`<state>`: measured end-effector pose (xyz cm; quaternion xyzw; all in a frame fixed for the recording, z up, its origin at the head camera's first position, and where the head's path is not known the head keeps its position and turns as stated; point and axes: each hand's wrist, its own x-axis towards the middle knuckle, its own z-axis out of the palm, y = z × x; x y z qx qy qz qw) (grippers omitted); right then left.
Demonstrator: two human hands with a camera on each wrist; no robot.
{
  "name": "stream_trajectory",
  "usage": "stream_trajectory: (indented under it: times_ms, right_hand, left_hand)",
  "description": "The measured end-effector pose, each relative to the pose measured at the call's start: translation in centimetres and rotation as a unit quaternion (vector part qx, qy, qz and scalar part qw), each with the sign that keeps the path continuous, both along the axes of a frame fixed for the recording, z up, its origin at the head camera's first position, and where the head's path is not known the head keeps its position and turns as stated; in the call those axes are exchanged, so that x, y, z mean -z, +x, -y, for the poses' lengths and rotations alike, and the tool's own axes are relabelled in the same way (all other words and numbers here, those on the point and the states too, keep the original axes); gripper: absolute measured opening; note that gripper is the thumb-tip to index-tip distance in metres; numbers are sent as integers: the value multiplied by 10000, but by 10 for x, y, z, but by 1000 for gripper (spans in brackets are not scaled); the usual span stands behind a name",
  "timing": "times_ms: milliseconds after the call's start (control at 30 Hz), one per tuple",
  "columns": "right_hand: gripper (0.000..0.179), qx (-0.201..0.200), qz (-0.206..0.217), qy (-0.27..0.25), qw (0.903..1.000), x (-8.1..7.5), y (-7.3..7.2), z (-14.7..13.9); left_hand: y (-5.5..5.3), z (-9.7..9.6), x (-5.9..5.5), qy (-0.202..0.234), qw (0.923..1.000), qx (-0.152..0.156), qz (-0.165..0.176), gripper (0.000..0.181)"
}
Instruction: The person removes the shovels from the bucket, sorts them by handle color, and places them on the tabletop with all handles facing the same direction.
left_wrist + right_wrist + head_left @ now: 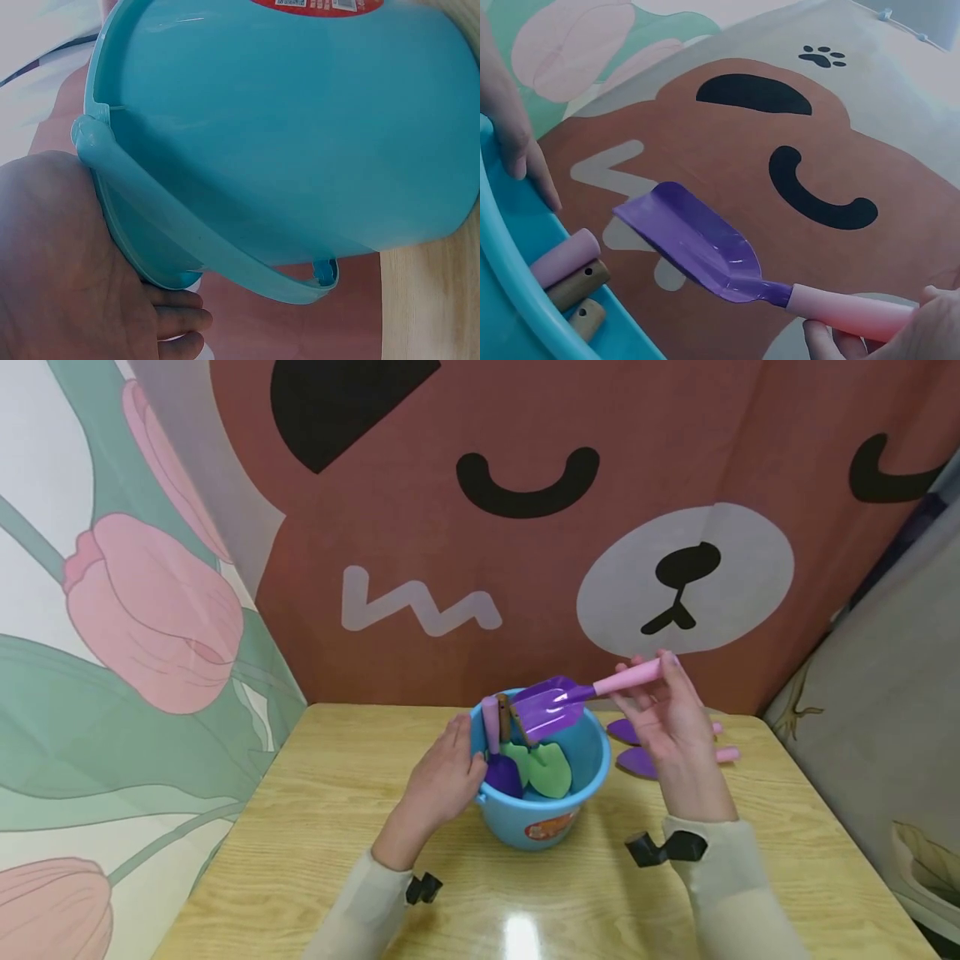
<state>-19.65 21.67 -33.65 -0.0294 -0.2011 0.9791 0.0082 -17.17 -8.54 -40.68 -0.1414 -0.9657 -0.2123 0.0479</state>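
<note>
Purple shovel (555,707) pinched in my right grip (667,722), left grip (444,770) relaxed against bucket (502,818); several tools (552,772) inside, two others (638,762) outside.

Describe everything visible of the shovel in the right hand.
The shovel has a glossy purple blade with raised sides, a narrow purple neck and a pink handle. The right hand grips the handle. The blade points left across the blue bucket in the head view; the right wrist view shows a gap.
</note>
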Motion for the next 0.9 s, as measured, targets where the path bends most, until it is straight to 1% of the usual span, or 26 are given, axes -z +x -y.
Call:
stream_trajectory:
  times_ms: [200,400,500,700,767,900]
  right_hand:
    - [34,171,166,-127,9996,-4,2,-7]
    - [27,213,241,-152,9994,-6,5,-17]
    - [31,321,293,-57,9990,-5,6,-22]
    - [46,572,415,59,9975,-4,9,-32]
    - [47,644,494,35,9967,-3,10,-35]
    - [42,721,573,14,9957,-2,10,-42]
  left_hand:
    - [1,0,-1,17,10000,-7,43,70]
    - [1,0,0,12,10000,-28,41,70]
    - [1,0,1,16,10000,-22,36,70]
    - [1,0,2,3,10000,-5,-15,70]
    - [1,0,2,-3,10000,-3,-30,70]
    - [1,0,1,1,10000,-4,-35,70]
